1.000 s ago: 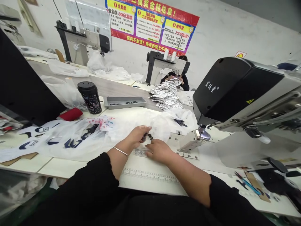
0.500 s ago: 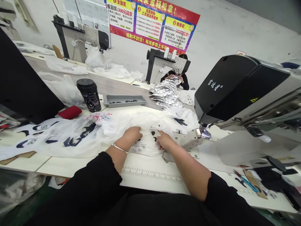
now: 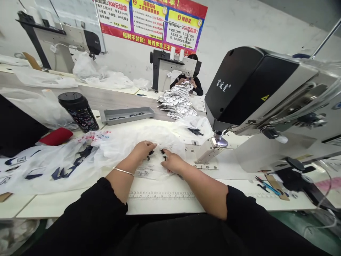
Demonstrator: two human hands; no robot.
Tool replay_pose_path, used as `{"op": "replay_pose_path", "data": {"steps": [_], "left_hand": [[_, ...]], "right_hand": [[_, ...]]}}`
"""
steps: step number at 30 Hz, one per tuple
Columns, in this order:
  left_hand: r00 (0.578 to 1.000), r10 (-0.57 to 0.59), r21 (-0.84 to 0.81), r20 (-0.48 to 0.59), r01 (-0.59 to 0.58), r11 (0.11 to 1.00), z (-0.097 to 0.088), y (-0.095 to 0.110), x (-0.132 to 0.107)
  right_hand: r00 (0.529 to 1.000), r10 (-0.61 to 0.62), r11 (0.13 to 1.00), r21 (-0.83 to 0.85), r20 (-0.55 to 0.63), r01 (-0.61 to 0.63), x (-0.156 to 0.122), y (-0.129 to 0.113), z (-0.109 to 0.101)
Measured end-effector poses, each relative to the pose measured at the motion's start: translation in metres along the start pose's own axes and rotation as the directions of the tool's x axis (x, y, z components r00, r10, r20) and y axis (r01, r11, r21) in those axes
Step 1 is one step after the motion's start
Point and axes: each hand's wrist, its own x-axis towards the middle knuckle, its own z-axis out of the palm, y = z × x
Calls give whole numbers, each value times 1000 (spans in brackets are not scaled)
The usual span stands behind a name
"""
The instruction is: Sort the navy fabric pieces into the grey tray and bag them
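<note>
Two bare hands lay just apart on a thin white plastic sheet, the left hand wearing a bangle, the right hand nearer the machine; whether either pinched anything could not be told. Small dark pieces sat between them on the sheet. Dark shapes already showed on the plastic to the left, while more pieces lay in a grey tray farther off, so some work appeared left. The white table carried a ruler scale along its near edge. A black sewing machine stood right; a co-worker sat at the far machine, beneath a red poster.
</note>
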Motion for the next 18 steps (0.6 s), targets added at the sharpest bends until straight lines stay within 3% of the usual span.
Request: {"op": "replay_pose_path", "data": {"steps": [5,11,18], "left_hand": [[995,-25,100,-98,35,994,-13,-2,12],[976,73,261,-207,-17,965,-11,-2,19],[964,180,437,-197,-78,896,-6,1,14]], "right_hand": [[998,-47,995,-95,-30,44,-1,4,4],[993,-114,983,-152,-40,107,-6,11,11],[981,-190,980,-64,-49,187,-7,20,14]]}}
